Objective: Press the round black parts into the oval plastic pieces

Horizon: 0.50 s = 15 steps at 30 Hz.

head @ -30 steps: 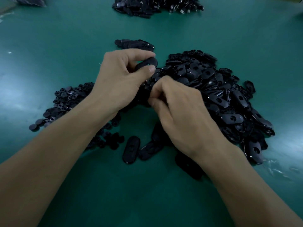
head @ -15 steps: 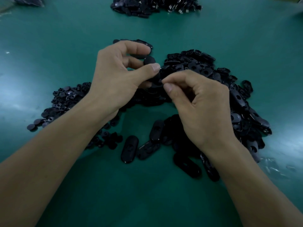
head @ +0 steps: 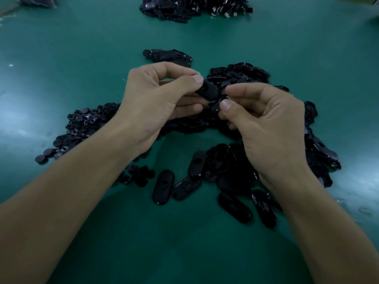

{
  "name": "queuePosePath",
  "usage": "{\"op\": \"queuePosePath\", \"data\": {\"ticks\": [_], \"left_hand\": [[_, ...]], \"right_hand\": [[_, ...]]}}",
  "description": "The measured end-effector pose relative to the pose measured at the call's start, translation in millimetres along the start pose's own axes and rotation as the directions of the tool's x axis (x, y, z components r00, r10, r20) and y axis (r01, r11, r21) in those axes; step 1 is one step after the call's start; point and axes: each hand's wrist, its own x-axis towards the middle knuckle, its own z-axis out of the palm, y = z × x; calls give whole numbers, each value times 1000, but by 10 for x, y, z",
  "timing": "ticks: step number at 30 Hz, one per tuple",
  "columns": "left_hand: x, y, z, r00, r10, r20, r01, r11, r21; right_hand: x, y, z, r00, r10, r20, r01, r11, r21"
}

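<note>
Left to right: a heap of round parts (head: 82, 128) lies on the green table (head: 51, 68). The left hand (head: 155, 99) grasps one oval piece (head: 207, 91) between thumb and curled fingers, held above the table with one end pointing toward the right hand (head: 266, 124). The right hand pinches a small dark item, judged to be a round part (head: 221, 98), between thumb and forefinger, just beside the oval piece (whether the two touch cannot be told). Behind and right of the hands sits the oval heap (head: 320, 152); loose ovals (head: 164, 186) lie near the wrists, and a far pile (head: 184, 9) lies at the table's top edge.

Risks: the part is small and pinched only at the fingertips, so it may slip and vanish among the black heaps. If it meets the hole tilted, pressing may jam it or seat it crooked.

No brand, label or writing is legible.
</note>
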Motion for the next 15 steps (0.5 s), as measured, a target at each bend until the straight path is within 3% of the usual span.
{"op": "queuePosePath", "data": {"ticks": [8, 15], "left_hand": [[-32, 15, 30, 1000, -14, 17, 14, 1000, -16], [-40, -21, 25, 1000, 12, 24, -14, 998, 56]], "right_hand": [[4, -14, -8, 998, -55, 15, 55, 998, -8], [4, -21, -6, 995, -97, 11, 97, 987, -126]]}}
